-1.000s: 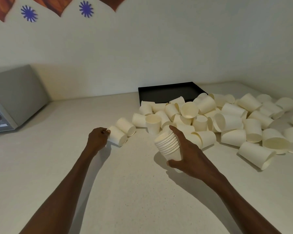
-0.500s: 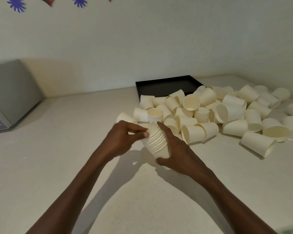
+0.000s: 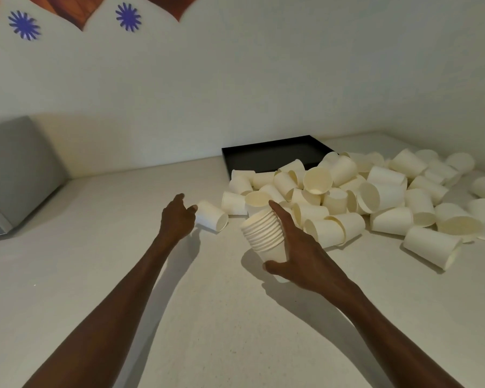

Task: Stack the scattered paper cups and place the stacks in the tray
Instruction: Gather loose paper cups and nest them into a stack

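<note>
The person is building a stack of cups, and by my reading the step in hand is fetching the next loose one. The right hand (image 3: 300,247) is gripping a tilted stack of nested cream paper cups (image 3: 265,236), fingers and thumb curled round it, its open mouth leaning up and away toward the left hand. The left hand (image 3: 177,217) is reaching forward with fingers spread apart, holding nothing; its thumb is touching or nearly touching the closed base of a single cream paper cup (image 3: 212,215) lying on its side on the pale desk (image 3: 123,275), mouth pointing toward the right hand.

The next move seems to call for closing the left fingers round that cup, turning it mouth up and sliding it into the top of the stack.

Beyond and outward of the right hand, a heap of scattered cream paper cups (image 3: 375,191) is lying mostly on its sides, some overlapping, a few with mouths facing the camera. The black rectangular tray (image 3: 263,156) is sitting behind the heap, well beyond both hands, with no stack visible in it, so most of the task looks undone. The cups look thin and light, with rolled rims, likely to crush if squeezed hard.
</note>
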